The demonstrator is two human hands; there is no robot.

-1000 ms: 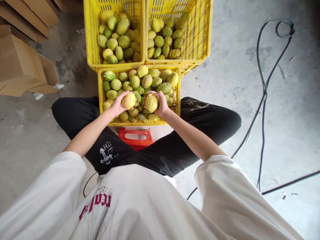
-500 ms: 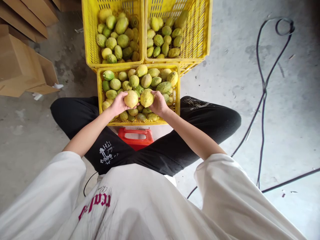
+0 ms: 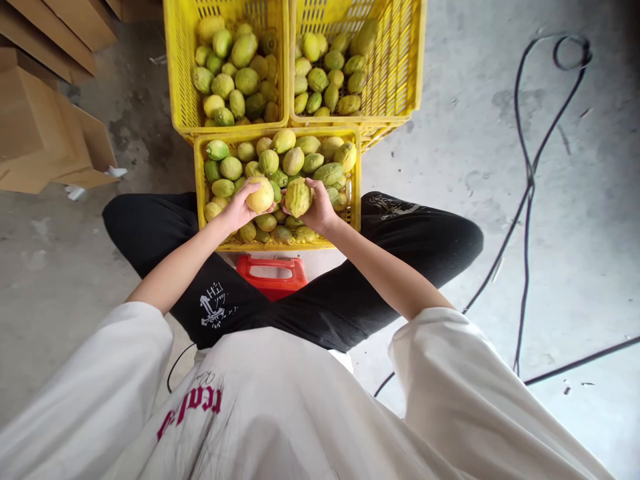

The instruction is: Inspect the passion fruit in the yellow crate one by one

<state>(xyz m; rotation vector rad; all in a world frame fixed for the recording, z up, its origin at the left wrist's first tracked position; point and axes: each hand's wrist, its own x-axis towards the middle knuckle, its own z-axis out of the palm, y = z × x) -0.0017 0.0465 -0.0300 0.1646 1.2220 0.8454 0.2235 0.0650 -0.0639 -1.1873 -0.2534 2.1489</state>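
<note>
My left hand [image 3: 243,210] is closed around a smooth, pale yellow lemon [image 3: 261,195], with the thumb on top. In my right hand [image 3: 319,208] sits a greener lemon [image 3: 299,197] with a bumpy, ridged skin. The two lemons are held side by side with a small gap between them. Both hands are over the near yellow crate [image 3: 200,193], which is filled with green and yellow lemons [image 3: 293,161]. The fingers beneath the held fruit are mostly hidden.
Behind the near crate stand two more yellow crates, a left one [image 3: 179,73] and a right one [image 3: 395,60], both holding lemons. A red stool [image 3: 280,288] is between my legs. Cardboard boxes [image 3: 45,127] lie at left, a black cable [image 3: 526,193] at right.
The right-hand lemon has been turned, showing a greener, ridged side, and moved slightly right. The left-hand lemon has shifted slightly left, so the gap between them is wider.
</note>
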